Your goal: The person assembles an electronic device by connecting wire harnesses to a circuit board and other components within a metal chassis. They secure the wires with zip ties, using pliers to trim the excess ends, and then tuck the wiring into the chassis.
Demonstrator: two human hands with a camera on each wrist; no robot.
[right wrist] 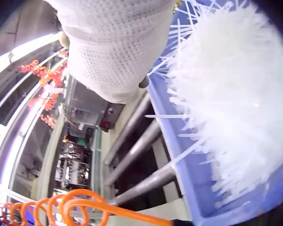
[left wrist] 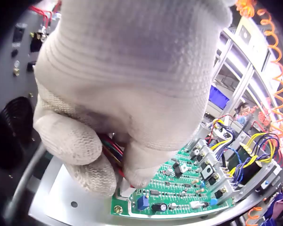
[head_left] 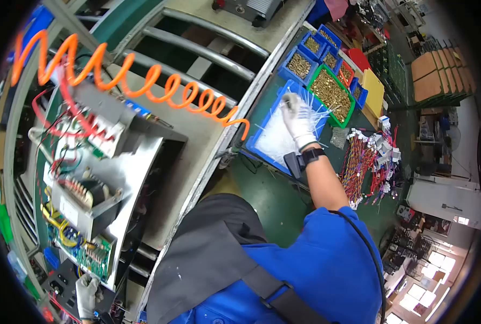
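My gloved left hand (left wrist: pixel 132 94) pinches a bundle of colored wires (left wrist: pixel 114 151) between thumb and fingers. A white connector (left wrist: pixel 127 189) shows just below the fingertips, at the corner of a green circuit board (left wrist: pixel 179 183). In the head view this left hand (head_left: pixel 87 296) is at the lower left, beside the metal chassis. My gloved right hand (head_left: pixel 298 120) is over a blue bin (head_left: pixel 257 141) heaped with white cable ties (head_left: pixel 275 137). The right wrist view shows the back of that glove (right wrist: pixel 118 52) beside the ties; its fingertips are mostly hidden, so I cannot tell whether they hold one.
An orange coiled hose (head_left: pixel 165 89) hangs across the roller conveyor (head_left: pixel 200 48). A transformer (head_left: pixel 86 200) sits on the chassis. Beyond the bin stand a green tray of brass-colored parts (head_left: pixel 331 93) and several smaller blue bins (head_left: pixel 298 63). Wire harnesses (head_left: pixel 362 167) lie to the right.
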